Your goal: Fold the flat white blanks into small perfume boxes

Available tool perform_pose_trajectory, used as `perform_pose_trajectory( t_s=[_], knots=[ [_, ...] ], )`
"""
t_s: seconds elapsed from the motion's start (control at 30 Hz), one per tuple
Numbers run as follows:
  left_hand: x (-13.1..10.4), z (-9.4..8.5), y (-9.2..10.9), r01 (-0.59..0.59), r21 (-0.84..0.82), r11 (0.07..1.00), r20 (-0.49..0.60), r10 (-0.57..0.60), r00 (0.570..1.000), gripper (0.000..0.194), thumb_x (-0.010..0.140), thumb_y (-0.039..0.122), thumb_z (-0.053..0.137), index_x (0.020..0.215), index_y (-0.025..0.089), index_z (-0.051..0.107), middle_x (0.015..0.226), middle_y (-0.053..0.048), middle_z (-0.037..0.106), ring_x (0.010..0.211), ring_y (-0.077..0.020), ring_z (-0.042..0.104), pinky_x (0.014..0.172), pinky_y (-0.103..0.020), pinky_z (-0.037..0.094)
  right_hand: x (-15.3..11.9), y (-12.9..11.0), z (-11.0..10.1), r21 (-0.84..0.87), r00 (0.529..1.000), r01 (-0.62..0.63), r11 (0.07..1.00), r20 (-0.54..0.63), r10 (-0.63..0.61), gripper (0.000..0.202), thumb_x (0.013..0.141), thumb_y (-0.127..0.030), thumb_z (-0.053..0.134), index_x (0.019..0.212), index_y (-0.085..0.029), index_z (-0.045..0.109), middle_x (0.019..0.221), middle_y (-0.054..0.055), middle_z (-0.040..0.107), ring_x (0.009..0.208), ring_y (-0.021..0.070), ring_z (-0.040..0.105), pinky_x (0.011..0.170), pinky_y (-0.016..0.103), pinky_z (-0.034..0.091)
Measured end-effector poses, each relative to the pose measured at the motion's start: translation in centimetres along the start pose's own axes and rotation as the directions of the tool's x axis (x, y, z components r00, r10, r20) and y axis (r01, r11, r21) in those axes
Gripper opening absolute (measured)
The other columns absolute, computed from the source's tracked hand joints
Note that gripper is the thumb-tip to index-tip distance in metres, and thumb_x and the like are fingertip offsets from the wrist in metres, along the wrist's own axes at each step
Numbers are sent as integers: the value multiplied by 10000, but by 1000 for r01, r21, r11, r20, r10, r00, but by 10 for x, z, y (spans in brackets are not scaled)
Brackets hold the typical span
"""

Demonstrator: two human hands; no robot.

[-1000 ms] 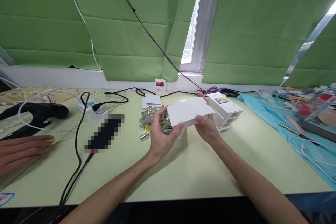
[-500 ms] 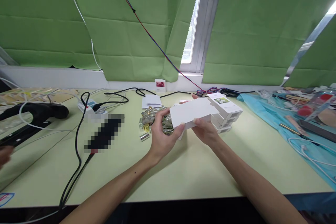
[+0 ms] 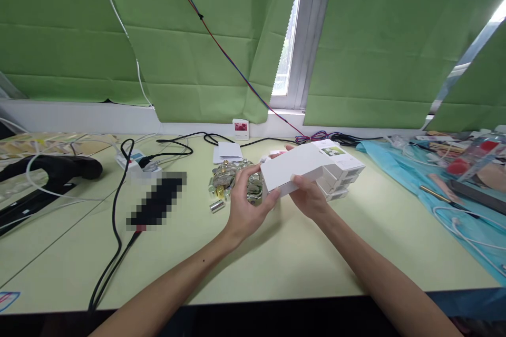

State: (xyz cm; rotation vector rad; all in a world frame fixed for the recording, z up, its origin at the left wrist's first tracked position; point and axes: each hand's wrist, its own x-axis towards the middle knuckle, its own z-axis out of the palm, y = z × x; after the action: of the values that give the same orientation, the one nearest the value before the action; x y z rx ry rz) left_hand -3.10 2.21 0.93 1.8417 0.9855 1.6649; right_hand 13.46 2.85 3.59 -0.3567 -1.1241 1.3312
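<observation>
- You are working over a pale yellow-green table [image 3: 177,274], its surface running back to a white ledge under green curtains [image 3: 197,63], with a window frame [image 3: 308,31] showing in the gap.
- Red and blue wires [image 3: 229,59] are slanting down across the left curtain toward the tabletop.
- To your right, a light-blue sheet [image 3: 395,174] is covering part of the table and holding assorted items.
- To your left, a power strip [image 3: 134,159] and black cables [image 3: 115,200] are lying near a blurred-out dark patch [image 3: 158,202].
- The small box [image 3: 241,128] against the ledge is showing a red picture; its print is too small to read.
- The stacked boxes [image 3: 343,164] on the right are showing a green picture with a pale shape on top, and label patches on their ends, unreadable from here.
- Your left hand [image 3: 245,210] is grasping the near left corner of the white box [image 3: 294,166], and your right hand [image 3: 310,197] is gripping its right part.
- That white box is sitting tilted above the table, between the clustered glassy items [image 3: 225,175] and the stack.
</observation>
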Motion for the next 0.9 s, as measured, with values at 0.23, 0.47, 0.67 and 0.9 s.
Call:
perform_pose_trajectory(
  t_s=[0.23,0.47,0.67,0.9],
  knots=[
    [-1,1,0,-52,45,998,36,50,998,602,840,512,740,1352,250,562,1344,-115,598,1310,-297,528,1115,-473,440,0,-2,1,-10,1000,-11,1000,-27,10,570,748,-371,781,1276,-327,572,1287,34,681,1255,311,608,960,487,572],
    [0,-1,1,-84,96,992,50,79,996,584,880,508,702,1385,252,560,1352,-117,615,1309,-301,527,1106,-495,453,0,-2,0,-7,999,-40,999,-17,40,604,737,-358,772,1301,-356,556,1337,19,658,1340,325,551,973,507,571],
    [1,-1,-1,-92,50,995,45,90,995,461,951,459,626,1356,244,582,1333,-110,630,1283,-275,561,1100,-468,462,0,-1,-1,-31,999,-31,999,-24,31,670,724,-357,780,1348,-342,537,1342,24,659,1395,319,511,1130,525,471],
    [1,-1,2,-108,55,993,46,105,993,455,951,439,632,1356,236,583,1331,-111,634,1279,-276,568,1097,-466,462,-2,-1,-1,-15,998,-31,999,50,32,709,771,-306,775,1416,-351,485,1305,28,685,1277,293,604,1089,512,494]
  ],
)
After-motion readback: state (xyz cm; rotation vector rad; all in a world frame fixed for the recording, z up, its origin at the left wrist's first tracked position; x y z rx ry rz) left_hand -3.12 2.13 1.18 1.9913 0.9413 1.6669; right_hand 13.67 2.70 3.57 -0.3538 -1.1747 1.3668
